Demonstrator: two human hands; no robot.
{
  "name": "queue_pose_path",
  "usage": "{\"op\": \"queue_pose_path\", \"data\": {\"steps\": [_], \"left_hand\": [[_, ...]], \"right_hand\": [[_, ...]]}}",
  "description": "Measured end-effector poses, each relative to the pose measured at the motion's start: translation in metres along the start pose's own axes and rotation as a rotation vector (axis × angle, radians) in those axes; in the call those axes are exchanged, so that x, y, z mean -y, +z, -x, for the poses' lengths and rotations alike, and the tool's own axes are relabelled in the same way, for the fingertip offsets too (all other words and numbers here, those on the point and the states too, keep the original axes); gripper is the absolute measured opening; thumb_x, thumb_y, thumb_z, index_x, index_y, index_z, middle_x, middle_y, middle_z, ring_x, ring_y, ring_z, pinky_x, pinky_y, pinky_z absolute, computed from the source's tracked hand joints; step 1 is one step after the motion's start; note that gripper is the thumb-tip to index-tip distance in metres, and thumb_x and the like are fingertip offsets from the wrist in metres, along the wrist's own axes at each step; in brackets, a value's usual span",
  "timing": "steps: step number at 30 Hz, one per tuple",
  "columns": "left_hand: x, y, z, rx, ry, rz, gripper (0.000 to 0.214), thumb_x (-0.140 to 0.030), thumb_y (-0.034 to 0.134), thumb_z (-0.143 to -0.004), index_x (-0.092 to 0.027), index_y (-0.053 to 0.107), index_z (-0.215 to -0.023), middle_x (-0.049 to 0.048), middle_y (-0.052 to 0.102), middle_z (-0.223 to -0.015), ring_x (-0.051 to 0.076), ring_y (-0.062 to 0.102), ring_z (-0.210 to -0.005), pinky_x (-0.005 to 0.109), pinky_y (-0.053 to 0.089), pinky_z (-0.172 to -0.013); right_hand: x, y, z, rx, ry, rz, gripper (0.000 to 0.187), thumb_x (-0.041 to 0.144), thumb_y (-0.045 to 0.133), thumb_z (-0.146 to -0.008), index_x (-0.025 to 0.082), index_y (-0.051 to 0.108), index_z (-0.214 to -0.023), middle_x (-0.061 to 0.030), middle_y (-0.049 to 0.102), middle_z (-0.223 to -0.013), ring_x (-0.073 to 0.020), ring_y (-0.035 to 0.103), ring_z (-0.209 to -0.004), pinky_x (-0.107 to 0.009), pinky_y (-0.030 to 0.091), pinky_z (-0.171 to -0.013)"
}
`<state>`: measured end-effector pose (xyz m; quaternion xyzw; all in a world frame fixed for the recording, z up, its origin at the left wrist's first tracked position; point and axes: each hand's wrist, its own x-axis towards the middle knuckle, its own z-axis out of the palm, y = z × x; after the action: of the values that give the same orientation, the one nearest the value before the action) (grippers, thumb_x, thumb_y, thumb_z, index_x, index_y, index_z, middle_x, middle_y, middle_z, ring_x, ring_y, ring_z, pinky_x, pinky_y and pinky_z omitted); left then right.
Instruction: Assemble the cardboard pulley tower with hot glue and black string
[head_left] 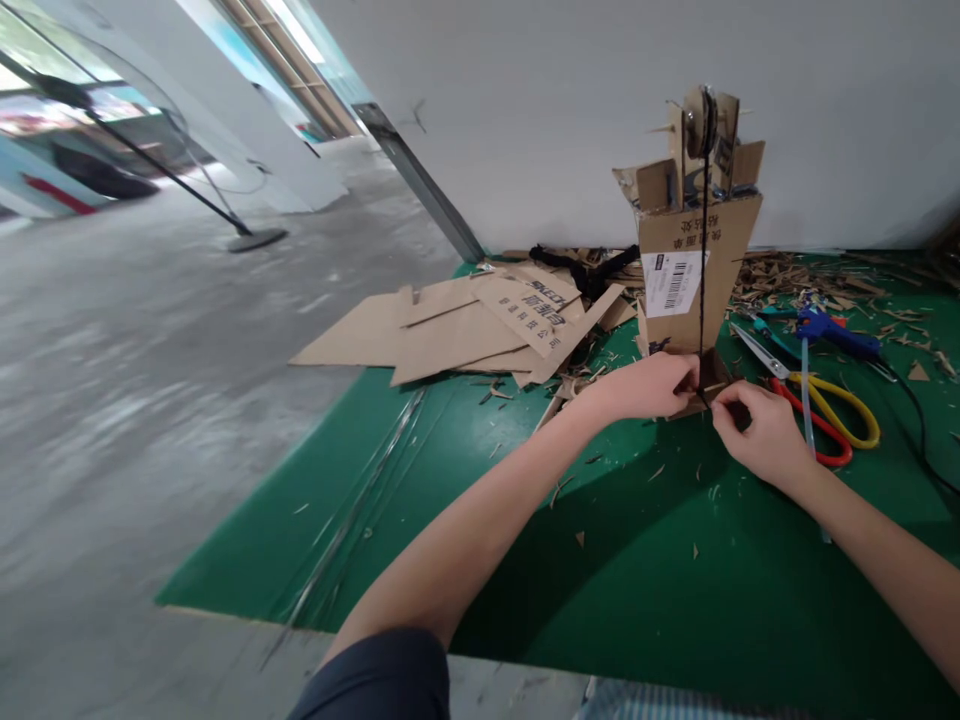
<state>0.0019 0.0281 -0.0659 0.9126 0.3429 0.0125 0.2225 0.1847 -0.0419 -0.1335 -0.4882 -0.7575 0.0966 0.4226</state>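
Note:
A cardboard model (731,270) stands upright on the green table, with a white barcode label on its front and a cardboard pulley wheel (699,122) at its top. From the wheel a black cord (703,240) hangs straight down the front to a small open cardboard tray (714,374) at the base. My left hand (664,385) is closed, its fingers pinching at the cord's lower end. Close by on the right, my right hand (761,430) pinches the same cord between thumb and forefinger. The cord's very end is hidden by my fingers.
Right of the model lie scissors (831,412) with red and yellow handles and a blue glue gun (836,330) with a black cable. Flat cardboard pieces (457,330) are stacked at the left back. Cardboard scraps litter the green table (525,560); a wall stands behind.

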Motion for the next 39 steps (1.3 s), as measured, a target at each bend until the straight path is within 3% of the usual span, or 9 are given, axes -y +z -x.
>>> {"op": "queue_pose_path", "data": {"steps": [4,8,13,16,19,22,26,31,39], "left_hand": [[0.002,-0.001,0.001,0.036,0.042,-0.001,0.01,-0.021,0.057,-0.079,-0.016,0.062,-0.087,0.0047,0.068,-0.089,0.016,0.059,-0.076,0.027,0.041,-0.067],[0.003,-0.002,0.0,0.055,0.077,0.012,0.016,-0.02,0.051,-0.084,-0.015,0.066,-0.085,0.0057,0.068,-0.091,0.015,0.06,-0.08,0.027,0.041,-0.072],[0.005,-0.002,-0.005,0.099,0.055,0.104,0.031,-0.025,0.039,-0.093,-0.015,0.061,-0.073,0.003,0.061,-0.073,0.012,0.053,-0.064,0.026,0.036,-0.061],[0.005,-0.001,-0.006,0.109,0.007,0.188,0.038,-0.03,0.035,-0.095,-0.016,0.053,-0.065,0.0002,0.052,-0.06,0.01,0.044,-0.054,0.026,0.032,-0.054],[0.005,-0.001,-0.007,0.088,-0.033,0.227,0.043,-0.035,0.036,-0.096,-0.016,0.053,-0.062,-0.0006,0.048,-0.056,0.01,0.04,-0.051,0.026,0.03,-0.051],[0.005,0.001,-0.006,0.044,-0.009,0.225,0.029,-0.028,0.047,-0.091,-0.014,0.065,-0.073,0.0019,0.062,-0.068,0.011,0.05,-0.06,0.025,0.036,-0.058],[0.005,0.002,-0.007,0.053,0.006,0.244,0.022,-0.022,0.051,-0.085,-0.014,0.067,-0.072,0.0035,0.068,-0.075,0.012,0.056,-0.065,0.024,0.04,-0.063],[0.003,0.003,-0.007,0.055,-0.066,0.269,0.047,-0.043,0.042,-0.094,-0.014,0.061,-0.062,0.0032,0.06,-0.059,0.01,0.048,-0.051,0.025,0.035,-0.053],[0.002,0.002,-0.008,0.072,-0.158,0.331,0.02,-0.024,0.054,-0.083,-0.012,0.07,-0.077,0.005,0.069,-0.071,0.012,0.056,-0.061,0.024,0.04,-0.057]], "right_hand": [[0.002,0.001,-0.001,0.034,0.035,-0.072,0.007,0.023,0.057,-0.084,0.021,0.06,-0.079,-0.0009,0.065,-0.068,-0.0149,0.06,-0.059,-0.027,0.048,-0.056],[0.0,0.002,-0.004,0.041,0.146,-0.23,0.012,0.028,0.057,-0.087,0.021,0.066,-0.084,-0.0031,0.07,-0.075,-0.017,0.065,-0.062,-0.029,0.053,-0.056],[-0.006,0.01,-0.005,0.036,0.298,-0.589,0.014,0.035,0.063,-0.085,0.023,0.07,-0.089,-0.0046,0.072,-0.085,-0.0194,0.07,-0.072,-0.033,0.061,-0.059],[-0.005,0.011,-0.006,0.014,0.304,-0.644,0.012,0.034,0.065,-0.083,0.023,0.069,-0.086,-0.0033,0.072,-0.083,-0.0192,0.071,-0.072,-0.033,0.062,-0.061],[0.0,0.007,-0.005,0.028,0.2,-0.467,0.01,0.03,0.062,-0.086,0.022,0.068,-0.086,-0.0039,0.072,-0.084,-0.0186,0.07,-0.072,-0.034,0.061,-0.064],[0.006,0.001,-0.004,0.017,-0.047,-0.074,0.012,0.024,0.057,-0.09,0.022,0.068,-0.086,-0.0057,0.073,-0.089,-0.0197,0.069,-0.083,-0.033,0.057,-0.071],[0.01,-0.001,-0.001,-0.01,-0.236,0.319,0.017,0.023,0.053,-0.093,0.02,0.069,-0.09,-0.0061,0.072,-0.088,-0.0177,0.067,-0.078,-0.028,0.048,-0.06],[0.011,-0.001,-0.001,0.049,-0.348,0.326,0.021,0.018,0.047,-0.095,0.019,0.068,-0.094,-0.0072,0.073,-0.093,-0.0182,0.068,-0.084,-0.029,0.051,-0.068],[0.015,-0.003,-0.001,0.075,-0.427,0.383,0.022,0.013,0.047,-0.094,0.018,0.068,-0.091,-0.007,0.074,-0.09,-0.0191,0.067,-0.082,-0.031,0.049,-0.068]]}}
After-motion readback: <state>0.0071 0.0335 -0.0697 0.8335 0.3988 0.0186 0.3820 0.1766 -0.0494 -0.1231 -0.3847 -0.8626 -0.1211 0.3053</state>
